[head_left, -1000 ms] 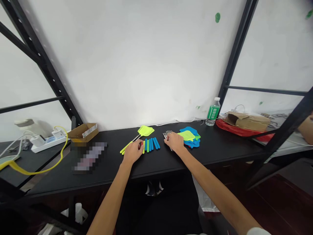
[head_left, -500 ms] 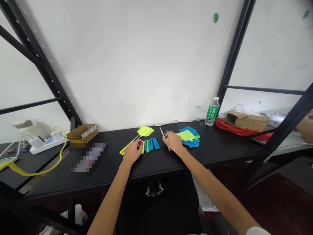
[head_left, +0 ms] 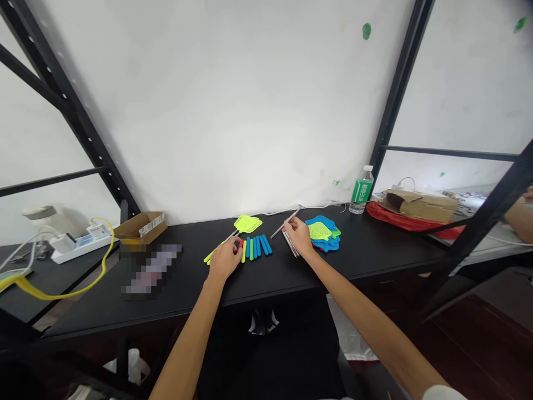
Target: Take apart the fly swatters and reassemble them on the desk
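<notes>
My right hand point(head_left: 298, 236) pinches a thin metal rod point(head_left: 285, 223) and holds it tilted above a bunch of more metal rods point(head_left: 290, 244) on the black table point(head_left: 183, 289). Right of it lies a stack of blue and yellow-green swatter heads point(head_left: 323, 232). My left hand point(head_left: 225, 258) rests closed on a small red handle point(head_left: 240, 244) at the left end of a row of blue and green plastic handles point(head_left: 257, 246). An assembled yellow-green fly swatter point(head_left: 245, 225) lies behind that hand.
A water bottle point(head_left: 363, 190) stands at the back right beside a cardboard box point(head_left: 420, 204) on a red bag. An open carton point(head_left: 140, 224) sits at the left, with a power strip point(head_left: 77, 244) and yellow cable point(head_left: 62, 289) beyond. Another person's arm point(head_left: 520, 216) shows at far right.
My right hand has lifted one metal rod out of the bunch and swung it up toward the back. My left hand has stayed on the handles.
</notes>
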The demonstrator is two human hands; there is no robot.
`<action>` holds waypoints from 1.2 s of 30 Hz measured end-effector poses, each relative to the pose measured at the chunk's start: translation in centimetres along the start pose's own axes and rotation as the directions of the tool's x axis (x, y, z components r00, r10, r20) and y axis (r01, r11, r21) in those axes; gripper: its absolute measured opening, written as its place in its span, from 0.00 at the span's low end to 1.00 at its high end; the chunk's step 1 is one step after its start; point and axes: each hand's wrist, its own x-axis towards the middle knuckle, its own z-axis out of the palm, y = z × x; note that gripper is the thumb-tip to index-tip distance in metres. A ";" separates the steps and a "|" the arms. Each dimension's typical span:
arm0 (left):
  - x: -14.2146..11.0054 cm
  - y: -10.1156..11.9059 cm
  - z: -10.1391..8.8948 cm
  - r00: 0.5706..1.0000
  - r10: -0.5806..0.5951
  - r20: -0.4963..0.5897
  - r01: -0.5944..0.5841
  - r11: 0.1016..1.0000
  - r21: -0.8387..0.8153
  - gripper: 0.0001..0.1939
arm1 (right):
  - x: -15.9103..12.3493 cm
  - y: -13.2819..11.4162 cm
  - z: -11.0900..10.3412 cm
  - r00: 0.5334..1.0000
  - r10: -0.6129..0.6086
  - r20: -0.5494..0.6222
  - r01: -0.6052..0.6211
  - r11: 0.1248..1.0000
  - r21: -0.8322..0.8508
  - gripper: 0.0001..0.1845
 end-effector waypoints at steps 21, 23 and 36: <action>0.3 -0.6 0.3 0.975 0.197 -0.106 -0.217 0.950 -0.226 0.16 | 0.6 0.0 -0.2 0.950 0.119 0.290 -0.261 0.810 0.525 0.13; 0.2 -0.5 0.2 0.970 0.224 -0.093 -0.240 0.945 -0.224 0.15 | 0.4 -0.2 -0.2 0.934 0.105 0.341 -0.279 0.811 0.514 0.14; 0.2 -0.2 -0.2 0.962 0.258 -0.085 -0.271 0.934 -0.233 0.15 | 0.2 -0.4 -0.1 0.907 0.064 0.417 -0.289 0.814 0.504 0.14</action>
